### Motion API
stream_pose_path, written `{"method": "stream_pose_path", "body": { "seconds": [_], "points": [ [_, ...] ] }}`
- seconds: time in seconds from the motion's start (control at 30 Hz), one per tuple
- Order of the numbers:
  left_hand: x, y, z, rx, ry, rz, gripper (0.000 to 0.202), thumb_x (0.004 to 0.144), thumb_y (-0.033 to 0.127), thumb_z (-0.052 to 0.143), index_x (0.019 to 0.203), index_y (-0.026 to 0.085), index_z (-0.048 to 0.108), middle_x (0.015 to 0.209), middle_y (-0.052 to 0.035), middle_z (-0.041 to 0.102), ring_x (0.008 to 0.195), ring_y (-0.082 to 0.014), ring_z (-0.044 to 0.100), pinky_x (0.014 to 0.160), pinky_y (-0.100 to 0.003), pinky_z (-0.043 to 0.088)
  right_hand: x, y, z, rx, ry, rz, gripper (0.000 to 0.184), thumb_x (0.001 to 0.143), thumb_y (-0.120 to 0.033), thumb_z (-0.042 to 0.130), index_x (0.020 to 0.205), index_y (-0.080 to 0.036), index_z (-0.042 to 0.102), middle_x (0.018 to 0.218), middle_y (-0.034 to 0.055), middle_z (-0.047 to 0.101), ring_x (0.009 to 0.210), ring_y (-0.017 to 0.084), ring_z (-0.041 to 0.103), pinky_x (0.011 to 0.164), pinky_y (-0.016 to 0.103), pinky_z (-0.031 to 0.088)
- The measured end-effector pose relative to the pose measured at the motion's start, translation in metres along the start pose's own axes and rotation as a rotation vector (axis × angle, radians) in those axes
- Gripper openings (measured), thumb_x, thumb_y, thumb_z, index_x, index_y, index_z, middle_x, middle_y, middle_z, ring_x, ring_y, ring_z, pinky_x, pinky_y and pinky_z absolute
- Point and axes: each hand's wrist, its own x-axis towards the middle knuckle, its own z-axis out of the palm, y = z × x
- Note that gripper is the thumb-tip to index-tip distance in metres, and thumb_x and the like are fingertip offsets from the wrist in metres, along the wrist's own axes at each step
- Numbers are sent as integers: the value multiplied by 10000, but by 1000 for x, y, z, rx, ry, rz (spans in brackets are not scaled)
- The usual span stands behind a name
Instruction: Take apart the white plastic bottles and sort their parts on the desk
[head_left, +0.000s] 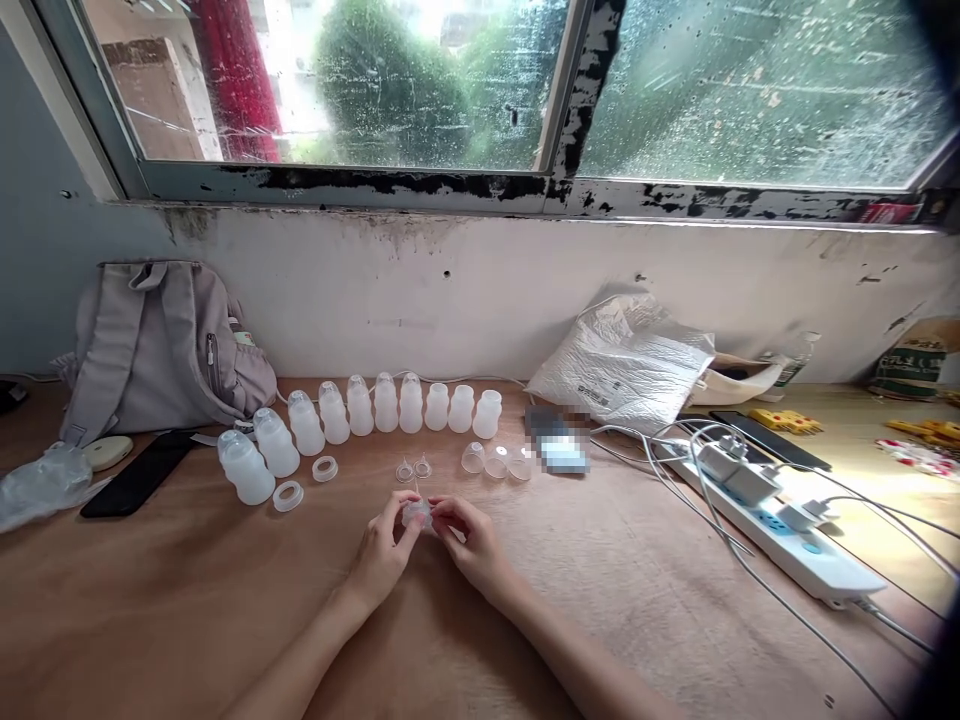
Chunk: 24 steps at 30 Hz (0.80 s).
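Note:
Above the middle of the table, my left hand (381, 556) pinches a small translucent bottle part (417, 513) between thumb and fingers. My right hand (474, 545) closes on its other side, fingertips against it. It looks like a baby bottle collar with a teat, but the fingers cover much of it. Just beyond lie two clear teats (405, 470). To their right are three clear domed caps (496, 461). Two white collar rings (288, 496) lie at the left. Behind stands a curved row of frosted baby bottles (359, 405), several with tops, and three shorter open ones (460, 408) at the right end.
At the left are a grey backpack (161, 340), a black phone (139, 475) and a plastic bag (45, 485). To the right are a silver mailer bag (626, 360), a blurred-out item (559, 440) and a white power strip (787, 530) with cables. A window is above.

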Motion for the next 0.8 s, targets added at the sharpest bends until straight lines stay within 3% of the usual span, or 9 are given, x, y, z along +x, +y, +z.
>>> {"method": "stream_pose_path", "body": {
  "seconds": [0.13, 0.27, 0.37, 0.47, 0.63, 0.8],
  "points": [
    [2, -13, 2, 105, 41, 14, 289, 732, 227, 528, 1008, 229, 444, 966, -30, 611, 910, -165, 565, 819, -311, 421, -2, 4, 0, -185, -28, -99, 122, 786, -148, 438, 797, -193, 551, 888, 63, 594, 898, 175, 560, 769, 307, 462],
    [4, -15, -3, 357, 54, 96, 314, 714, 245, 543, 1023, 227, 494, 990, -43, 598, 949, -203, 528, 851, -367, 376, 6, 7, -4, -326, 94, -52, 180, 793, -157, 407, 937, -177, 514, 808, 53, 574, 691, 143, 561, 645, 269, 461],
    [6, -13, -8, 492, 65, 129, 279, 733, 299, 535, 1000, 221, 531, 989, -44, 592, 933, -218, 511, 822, -375, 370, 36, 12, -12, -399, 167, -19, 287, 790, -175, 396, 1071, -156, 451, 787, 45, 558, 601, 129, 539, 573, 251, 439],
    [8, -13, -13, 548, 52, 148, 215, 756, 324, 516, 937, 220, 567, 938, -34, 593, 896, -209, 507, 790, -357, 369, 82, 18, -23, -508, 230, 13, 373, 771, -176, 394, 1143, -161, 423, 721, 23, 549, 549, 133, 520, 540, 252, 409],
    [8, -16, -16, 535, 63, 148, 186, 764, 326, 512, 893, 220, 594, 889, -32, 568, 860, -193, 513, 758, -329, 373, 147, 32, -31, -647, 216, 62, 392, 748, -149, 411, 1138, -167, 445, 625, 12, 541, 537, 160, 501, 564, 280, 374],
    [11, -17, -19, 296, 139, 81, 227, 795, 366, 461, 902, 204, 579, 865, -32, 564, 750, -154, 525, 733, -298, 387, 154, 34, -24, -680, 233, 41, 193, 763, -177, 440, 936, -186, 526, 806, 71, 530, 641, 179, 514, 590, 304, 379]
  ]
}}
